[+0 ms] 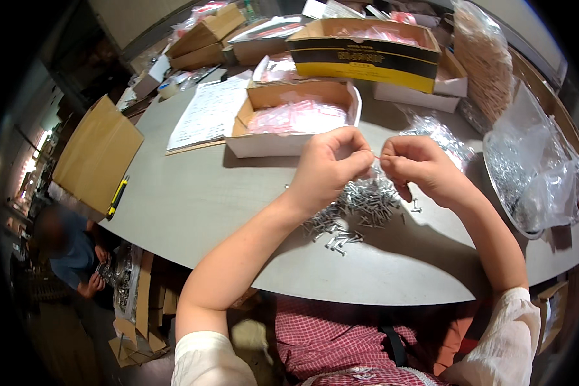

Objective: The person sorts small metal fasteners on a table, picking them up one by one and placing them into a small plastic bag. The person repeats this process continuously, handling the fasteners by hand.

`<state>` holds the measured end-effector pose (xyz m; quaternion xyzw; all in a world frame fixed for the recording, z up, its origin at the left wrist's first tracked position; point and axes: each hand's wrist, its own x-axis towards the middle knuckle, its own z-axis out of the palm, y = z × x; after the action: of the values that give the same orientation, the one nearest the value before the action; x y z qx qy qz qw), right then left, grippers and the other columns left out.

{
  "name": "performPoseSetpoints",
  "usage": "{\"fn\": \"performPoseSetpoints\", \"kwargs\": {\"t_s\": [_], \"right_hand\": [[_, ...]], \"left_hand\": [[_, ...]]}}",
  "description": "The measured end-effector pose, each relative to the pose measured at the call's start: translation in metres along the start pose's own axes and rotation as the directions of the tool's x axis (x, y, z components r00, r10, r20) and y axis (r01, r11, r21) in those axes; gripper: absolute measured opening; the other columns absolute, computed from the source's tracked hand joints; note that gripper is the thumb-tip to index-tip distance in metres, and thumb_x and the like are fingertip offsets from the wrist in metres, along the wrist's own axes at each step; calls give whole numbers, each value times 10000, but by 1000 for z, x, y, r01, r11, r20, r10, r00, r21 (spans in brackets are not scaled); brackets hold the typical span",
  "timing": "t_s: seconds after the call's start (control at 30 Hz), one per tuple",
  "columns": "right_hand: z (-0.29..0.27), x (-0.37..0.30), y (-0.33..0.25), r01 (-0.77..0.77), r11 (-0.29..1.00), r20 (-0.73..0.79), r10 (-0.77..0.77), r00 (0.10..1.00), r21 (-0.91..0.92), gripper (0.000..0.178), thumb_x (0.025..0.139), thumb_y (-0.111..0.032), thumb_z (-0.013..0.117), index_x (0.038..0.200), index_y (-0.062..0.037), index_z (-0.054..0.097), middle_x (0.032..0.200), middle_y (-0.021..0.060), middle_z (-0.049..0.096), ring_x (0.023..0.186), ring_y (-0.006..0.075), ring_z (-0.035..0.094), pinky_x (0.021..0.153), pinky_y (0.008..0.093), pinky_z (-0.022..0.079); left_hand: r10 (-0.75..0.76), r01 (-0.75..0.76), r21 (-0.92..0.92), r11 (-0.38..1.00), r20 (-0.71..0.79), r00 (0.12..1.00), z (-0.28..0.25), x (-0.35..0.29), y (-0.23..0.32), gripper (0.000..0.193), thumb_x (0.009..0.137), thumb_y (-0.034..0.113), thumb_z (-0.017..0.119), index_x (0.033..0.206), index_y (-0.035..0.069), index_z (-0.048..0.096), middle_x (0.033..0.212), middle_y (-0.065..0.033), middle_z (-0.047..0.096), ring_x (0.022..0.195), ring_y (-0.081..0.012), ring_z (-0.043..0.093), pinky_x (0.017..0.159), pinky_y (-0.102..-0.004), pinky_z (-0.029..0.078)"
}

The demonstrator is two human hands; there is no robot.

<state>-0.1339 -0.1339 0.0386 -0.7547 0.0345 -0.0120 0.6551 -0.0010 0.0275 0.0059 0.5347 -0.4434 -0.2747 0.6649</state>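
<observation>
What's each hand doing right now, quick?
Left hand: closed, pinching one end of a small metal pin.
Right hand: closed, pinching the pin's other end.

Both forearms are bare up to short, cream-white sleeves of a finely ribbed or crinkled fabric, well behind the left hand [328, 168] and right hand [421, 168]. Below them lies red-and-white checked cloth, perhaps an apron, crossed by a dark strap. No rings or watch show.
</observation>
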Motion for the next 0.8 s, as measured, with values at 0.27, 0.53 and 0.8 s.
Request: {"fn": "performPoseSetpoints", "kwargs": {"t_s": [0.27, 0.53, 0.8], "right_hand": [[-43, 13, 12, 226, 941, -349, -129, 928, 253, 188, 982, -215, 625, 1005, -31, 655, 838, 26, 647, 667, 75, 613, 542, 203, 485], [-22, 20, 21, 119, 982, -297, -71, 952, 146, 272, 982, -293, 598, 1146, -76, 620, 998, 7, 651, 730, 67, 579, 653, 212, 461], [1, 14, 33, 45, 991, -230, -74, 970, -130, 156, 934, -234, 597, 1001, -93, 583, 904, -1, 596, 662, 59, 550, 607, 211, 452]], "left_hand": [[419, -95, 710, 698, -297, 858, -34, 21, -3, 97, 939, 122, 650, 955, 27, 651, 841, -58, 698, 748, -142, 655, 710, -282, 510], [-1, 437, 866, 243, -451, 893, -119, 35, -12, 450, 677, 310, 750, 985, -18, 757, 970, -250, 726, 967, -371, 707, 891, -438, 543], [65, 376, 886, 270, -407, 911, -112, 41, -19, 352, 646, 171, 714, 942, -15, 755, 937, -243, 725, 921, -377, 713, 861, -436, 556]]}}
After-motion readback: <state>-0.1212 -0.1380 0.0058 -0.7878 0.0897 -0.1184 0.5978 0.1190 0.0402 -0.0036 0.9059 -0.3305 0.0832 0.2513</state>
